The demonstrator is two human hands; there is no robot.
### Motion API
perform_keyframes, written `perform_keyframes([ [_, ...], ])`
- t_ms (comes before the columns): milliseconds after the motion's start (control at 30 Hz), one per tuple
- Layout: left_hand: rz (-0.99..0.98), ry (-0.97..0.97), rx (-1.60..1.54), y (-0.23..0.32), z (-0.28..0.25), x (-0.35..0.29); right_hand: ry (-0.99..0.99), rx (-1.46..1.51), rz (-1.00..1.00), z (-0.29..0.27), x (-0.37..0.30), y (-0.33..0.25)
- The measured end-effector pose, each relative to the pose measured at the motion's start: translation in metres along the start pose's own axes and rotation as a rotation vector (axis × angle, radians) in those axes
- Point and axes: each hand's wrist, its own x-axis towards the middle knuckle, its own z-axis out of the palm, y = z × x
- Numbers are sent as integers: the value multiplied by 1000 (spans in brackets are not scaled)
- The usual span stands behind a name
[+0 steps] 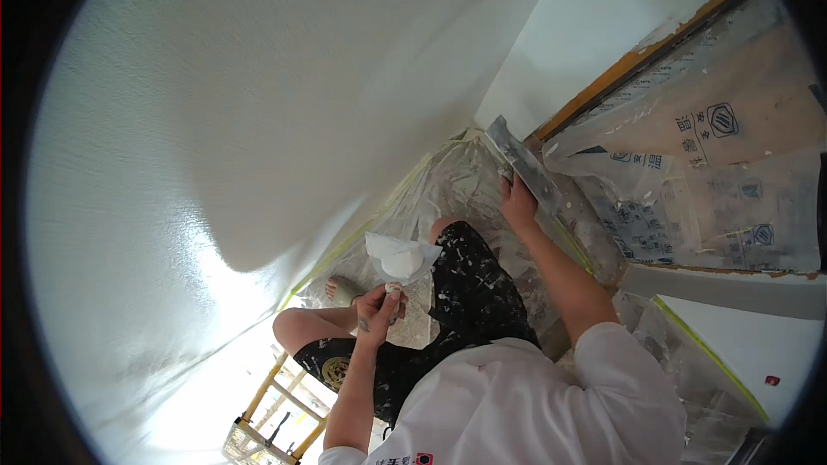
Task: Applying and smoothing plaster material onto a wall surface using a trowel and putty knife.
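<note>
My left hand (379,312) is closed round the handle of a putty knife, whose broad blade carries a lump of white putty (403,260) in front of my knees. Out to the right, my right hand (519,202) grips a long metal trowel (522,164). Its grey blade stretches along the base of the white wall by the corner; whether it touches the wall I cannot tell. Both forearms are bare, and my dark shorts (474,284) are spattered with white.
A smooth white wall (284,103) rises on the left, meeting another wall at the corner. Crumpled plastic sheeting (457,176) covers the floor, edged with yellow-green tape. Printed plastic film (715,155) covers a wood-framed doorway at right. A yellow-framed ladder-like object (284,400) stands lower left.
</note>
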Motion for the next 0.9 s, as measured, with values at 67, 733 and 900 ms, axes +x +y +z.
perform_keyframes([
  [67, -29, 4, -13, -3, -3, 0, 23, -69, 16, 19, 11, 14],
  [733, -88, -28, -33, -8, -8, 9, -319, 357, 168, -21, 29, 38],
  [900, -65, -37, -34, -9, -10, 8, -353, 75, 72, 18, 19, 63],
])
